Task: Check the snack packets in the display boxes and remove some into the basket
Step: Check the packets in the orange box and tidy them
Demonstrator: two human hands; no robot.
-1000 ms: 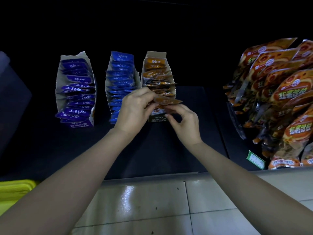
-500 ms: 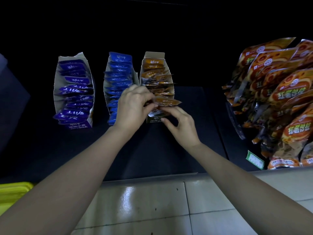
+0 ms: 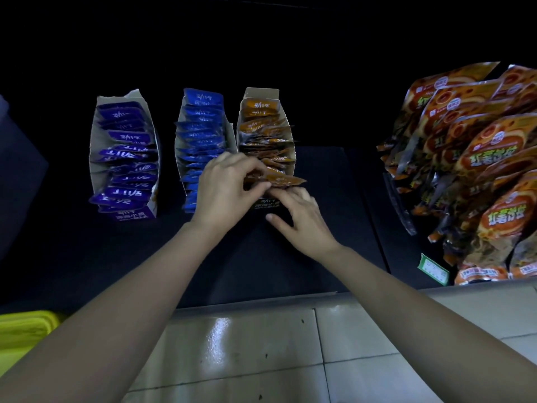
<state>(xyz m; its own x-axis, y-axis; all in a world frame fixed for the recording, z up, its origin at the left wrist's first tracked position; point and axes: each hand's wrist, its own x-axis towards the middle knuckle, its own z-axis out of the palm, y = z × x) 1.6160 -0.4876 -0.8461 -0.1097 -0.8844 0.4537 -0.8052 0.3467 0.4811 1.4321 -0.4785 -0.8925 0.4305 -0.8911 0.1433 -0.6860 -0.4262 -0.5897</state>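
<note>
Yellow basket [image 3: 23, 330] at bottom-left edge, by floor tiles [image 3: 247, 344], well apart from boxes; prob. parked w/in arm's swing for drops. On dark shelf [image 3: 261, 257], three display boxes in a row: purple box [image 3: 123, 152], blue box [image 3: 203, 141], orange box [image 3: 266, 135]. Packets filed on edge, front to back, so flippable like cards.

Left grip [image 3: 229, 187] curled over front of orange box, pinching an orange packet [image 3: 286, 180] b/w thumb & fingers. Packet tilted, tip poking out past box's right wall, i.e. half lifted for a look.

Right grip [image 3: 299, 216] just below it, released: fingers stretched to packet's underside, thumb splayed wide, clasping nothing. Likely steadying box front. Judged step: checking, not yet removing.

Far right, big orange bags [image 3: 479, 170] stacked aslant, green tag [image 3: 433, 269] beneath; no grip near them.
</note>
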